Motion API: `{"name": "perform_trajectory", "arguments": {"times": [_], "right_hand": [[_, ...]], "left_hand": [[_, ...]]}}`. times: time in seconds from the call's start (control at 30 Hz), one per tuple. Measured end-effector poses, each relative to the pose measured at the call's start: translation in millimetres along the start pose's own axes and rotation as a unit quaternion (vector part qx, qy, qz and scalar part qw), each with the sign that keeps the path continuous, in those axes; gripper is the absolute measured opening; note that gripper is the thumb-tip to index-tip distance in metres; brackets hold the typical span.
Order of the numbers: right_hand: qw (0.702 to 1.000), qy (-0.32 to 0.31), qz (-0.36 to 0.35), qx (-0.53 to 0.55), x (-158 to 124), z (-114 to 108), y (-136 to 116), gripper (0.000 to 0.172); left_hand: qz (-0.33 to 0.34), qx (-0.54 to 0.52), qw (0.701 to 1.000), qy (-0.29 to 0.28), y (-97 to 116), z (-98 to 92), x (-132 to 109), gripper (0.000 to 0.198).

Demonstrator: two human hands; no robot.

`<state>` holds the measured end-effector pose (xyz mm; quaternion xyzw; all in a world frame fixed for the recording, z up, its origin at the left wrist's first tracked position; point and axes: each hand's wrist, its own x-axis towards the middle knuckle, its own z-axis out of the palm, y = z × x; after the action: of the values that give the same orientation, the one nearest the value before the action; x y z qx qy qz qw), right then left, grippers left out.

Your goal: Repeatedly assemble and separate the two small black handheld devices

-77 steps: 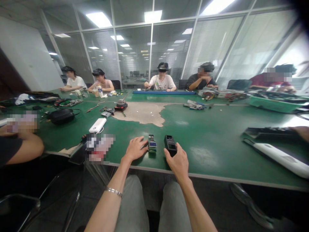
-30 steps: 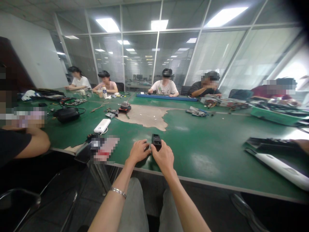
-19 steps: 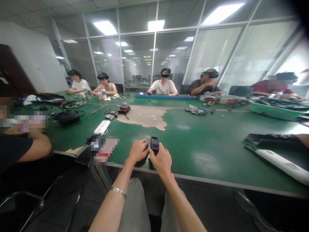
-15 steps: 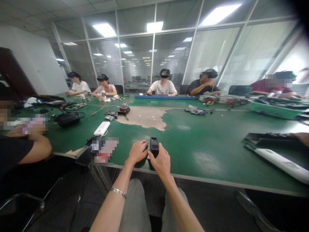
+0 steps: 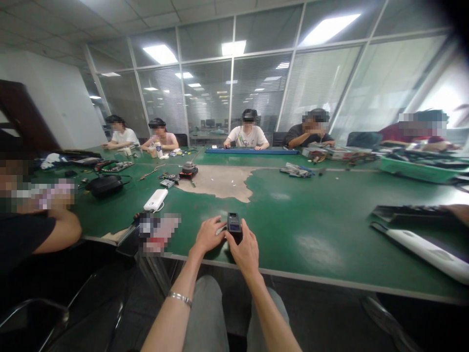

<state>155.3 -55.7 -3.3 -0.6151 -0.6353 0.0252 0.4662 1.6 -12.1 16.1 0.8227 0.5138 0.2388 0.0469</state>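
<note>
A small black handheld device (image 5: 234, 223) with a little screen and buttons on its face stands at the front of the green table. My right hand (image 5: 245, 248) curves around its near right side, thumb on the left and fingers along the right. My left hand (image 5: 209, 236) lies just left of the device, its fingers stretched toward the device's side. Whether the left fingertips touch it I cannot tell. The device's lower part is hidden by my right hand.
The green table (image 5: 282, 227) has a torn beige patch (image 5: 223, 181). Left stand a white power bank (image 5: 156, 199) and a black case (image 5: 105, 185). Gloves (image 5: 296, 170) lie beyond. A long white object (image 5: 421, 248) and a green tray (image 5: 421, 169) are right. Several people sit around.
The fingers of my left hand have straightened a little beside the device. My right hand keeps its place around it. The camera view has shifted slightly.
</note>
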Motion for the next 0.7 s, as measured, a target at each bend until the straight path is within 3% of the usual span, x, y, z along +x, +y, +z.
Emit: {"name": "perform_trajectory", "arguments": {"times": [0.17,0.4,0.7], "right_hand": [[1.0,-0.004,-0.014,0.005,-0.2,-0.2,1.1,0.062],[1.0,-0.001,-0.004,-0.01,-0.2,3.3,1.8,0.062],[0.999,-0.02,-0.009,-0.024,1.3,-3.4,-2.6,0.056]], "left_hand": [[0.021,0.005,1.0,0.017,4.7,-1.9,-4.6,0.037],[0.047,0.014,0.998,0.044,4.8,1.1,-4.9,0.033],[0.051,0.009,0.998,0.043,1.8,2.3,-3.8,0.032]]}}
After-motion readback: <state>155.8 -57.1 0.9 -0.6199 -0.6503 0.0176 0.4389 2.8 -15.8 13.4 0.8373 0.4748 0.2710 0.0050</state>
